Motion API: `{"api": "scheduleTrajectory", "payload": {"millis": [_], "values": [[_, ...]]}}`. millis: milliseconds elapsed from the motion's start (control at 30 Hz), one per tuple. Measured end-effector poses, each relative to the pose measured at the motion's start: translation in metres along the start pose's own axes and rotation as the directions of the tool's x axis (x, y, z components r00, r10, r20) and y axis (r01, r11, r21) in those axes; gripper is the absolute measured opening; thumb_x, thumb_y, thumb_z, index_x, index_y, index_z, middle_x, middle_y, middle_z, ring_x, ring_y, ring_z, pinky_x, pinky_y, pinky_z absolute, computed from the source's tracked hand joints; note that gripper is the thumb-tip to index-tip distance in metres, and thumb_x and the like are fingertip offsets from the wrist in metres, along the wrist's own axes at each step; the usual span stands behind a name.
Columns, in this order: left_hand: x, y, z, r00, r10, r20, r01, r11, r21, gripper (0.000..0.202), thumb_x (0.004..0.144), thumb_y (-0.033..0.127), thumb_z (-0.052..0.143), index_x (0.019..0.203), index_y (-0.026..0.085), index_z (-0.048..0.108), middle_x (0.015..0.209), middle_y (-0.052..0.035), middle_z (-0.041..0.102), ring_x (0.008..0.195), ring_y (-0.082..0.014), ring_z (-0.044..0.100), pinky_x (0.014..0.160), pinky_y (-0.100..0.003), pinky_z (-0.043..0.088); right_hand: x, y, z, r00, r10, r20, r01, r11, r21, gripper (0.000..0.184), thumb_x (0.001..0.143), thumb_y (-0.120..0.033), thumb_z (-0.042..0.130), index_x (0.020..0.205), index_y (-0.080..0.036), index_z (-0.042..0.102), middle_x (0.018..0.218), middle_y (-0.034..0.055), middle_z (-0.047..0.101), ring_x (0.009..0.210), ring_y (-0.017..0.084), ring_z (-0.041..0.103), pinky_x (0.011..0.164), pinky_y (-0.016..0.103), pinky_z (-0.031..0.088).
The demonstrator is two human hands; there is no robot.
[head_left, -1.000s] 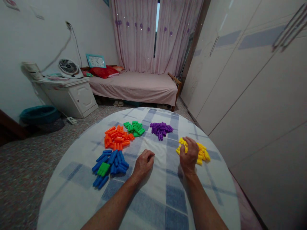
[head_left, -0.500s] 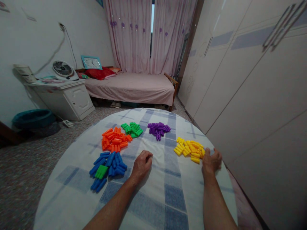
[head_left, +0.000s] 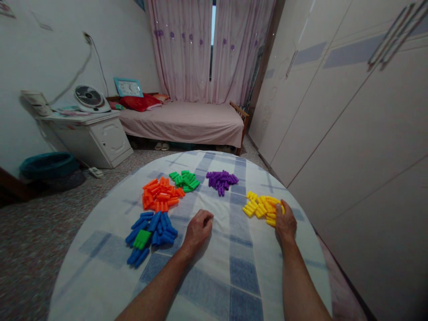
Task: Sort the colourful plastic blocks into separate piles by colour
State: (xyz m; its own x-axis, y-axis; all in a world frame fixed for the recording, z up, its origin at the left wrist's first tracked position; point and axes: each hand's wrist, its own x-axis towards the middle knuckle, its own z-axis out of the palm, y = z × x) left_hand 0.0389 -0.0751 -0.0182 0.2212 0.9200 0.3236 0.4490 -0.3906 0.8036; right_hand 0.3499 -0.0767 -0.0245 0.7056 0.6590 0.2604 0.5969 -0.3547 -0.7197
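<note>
My left hand [head_left: 199,228] rests on the tablecloth in a loose fist, apart from the piles, with nothing visible in it. My right hand [head_left: 286,221] is at the right edge of a pile of yellow plastic building pieces [head_left: 259,206]. Its thumb and forefinger are apart and touch the outer pieces; the other fingers are partly hidden. Left of my left hand lies a pile of blue pieces [head_left: 162,232] with one green piece [head_left: 142,239] on it. Beyond are piles of orange pieces [head_left: 161,196], green pieces [head_left: 186,180] and purple pieces [head_left: 221,180].
The round table [head_left: 214,267] wears a blue and white checked cloth. A wardrobe [head_left: 361,147] stands close on the right. Behind the table is a bed [head_left: 187,118]; a cabinet [head_left: 110,138] with a fan [head_left: 89,96] and a bin [head_left: 48,166] are at left.
My right hand has moved left, from beside the yellow pile onto its right edge, and now covers part of it. My left hand stays in place.
</note>
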Motion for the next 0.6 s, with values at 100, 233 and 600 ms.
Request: {"api": "scheduleTrajectory", "payload": {"millis": [100, 233, 600], "values": [[-0.0003, 0.0003, -0.0002, 1.0, -0.001, 0.003, 0.001, 1.0, 0.012, 0.018, 0.076, 0.014, 0.044, 0.083, 0.019, 0.06, 0.084, -0.0031, 0.059, 0.082, -0.0157, 0.056, 0.076, -0.027, 0.043, 0.0003, 0.0019, 0.0002, 1.0, -0.028, 0.002, 0.028, 0.999, -0.023, 0.058, 0.083, -0.047, 0.033, 0.128, -0.015, 0.051, 0.127, 0.0119, 0.056, 0.111, 0.025, 0.053, 0.097, 0.038, 0.037], [-0.0002, 0.002, -0.0008, 1.0, -0.005, 0.015, 0.005, 1.0, 0.019, 0.018, 0.077, 0.014, 0.043, 0.082, 0.019, 0.059, 0.084, -0.0032, 0.058, 0.082, -0.016, 0.056, 0.076, -0.028, 0.043, 0.0011, 0.0048, 0.0011, 0.998, -0.065, 0.008, 0.065, 0.997, -0.038, 0.057, 0.083, -0.047, 0.033, 0.128, -0.016, 0.051, 0.126, 0.0118, 0.056, 0.109, 0.025, 0.053, 0.095, 0.037, 0.038], [0.0002, 0.0044, -0.002, 1.0, -0.01, 0.005, 0.01, 1.0, 0.02, 0.017, 0.076, 0.014, 0.045, 0.081, 0.018, 0.06, 0.083, -0.003, 0.059, 0.081, -0.0157, 0.056, 0.075, -0.027, 0.043, 0.0004, 0.0006, 0.0013, 0.993, -0.12, 0.003, 0.12, 0.992, -0.048, 0.054, 0.08, -0.043, 0.037, 0.123, -0.015, 0.054, 0.122, 0.0122, 0.058, 0.105, 0.024, 0.054, 0.092, 0.038, 0.039]]}}
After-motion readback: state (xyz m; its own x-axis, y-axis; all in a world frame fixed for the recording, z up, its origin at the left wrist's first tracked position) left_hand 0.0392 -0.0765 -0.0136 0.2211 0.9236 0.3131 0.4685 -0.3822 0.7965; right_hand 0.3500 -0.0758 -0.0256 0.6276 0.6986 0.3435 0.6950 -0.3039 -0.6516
